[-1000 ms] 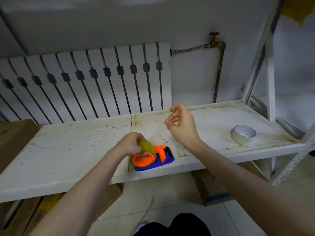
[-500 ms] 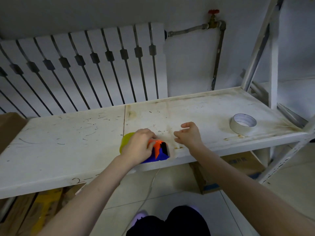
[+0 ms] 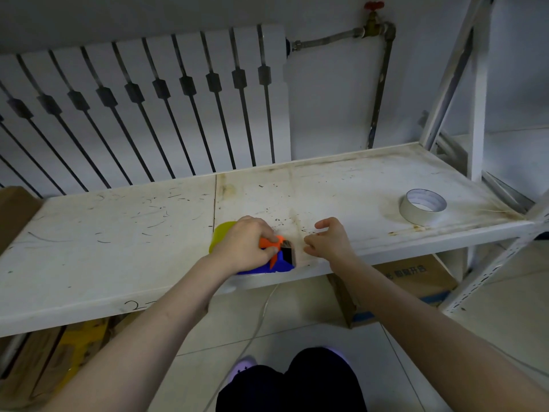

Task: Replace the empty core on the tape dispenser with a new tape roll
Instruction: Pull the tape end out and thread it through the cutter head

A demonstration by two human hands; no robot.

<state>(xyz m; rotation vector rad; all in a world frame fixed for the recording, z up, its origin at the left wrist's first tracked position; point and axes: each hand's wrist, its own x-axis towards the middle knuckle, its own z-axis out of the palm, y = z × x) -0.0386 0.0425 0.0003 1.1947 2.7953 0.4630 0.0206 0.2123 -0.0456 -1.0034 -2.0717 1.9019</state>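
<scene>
The tape dispenser (image 3: 280,261), blue with orange parts, sits on the front edge of the white shelf (image 3: 118,233). A yellow-green part of it (image 3: 221,234) shows behind my left hand (image 3: 242,243), which is shut over the dispenser's top and hides its spool. My right hand (image 3: 328,237) hovers just right of the dispenser's cutter end with fingers curled and nothing in it. A white tape roll (image 3: 421,206) lies flat far to the right on the shelf, apart from both hands.
A white radiator (image 3: 142,108) and a pipe with a red valve (image 3: 374,7) stand behind the shelf. A shelf upright (image 3: 478,99) rises at the right. Cardboard boxes (image 3: 410,281) sit under the shelf, and a thin cable (image 3: 261,316) hangs to the tiled floor.
My left hand pressed the dispenser down onto the shelf and closed over its top. My right hand dropped from above the shelf to beside the cutter end.
</scene>
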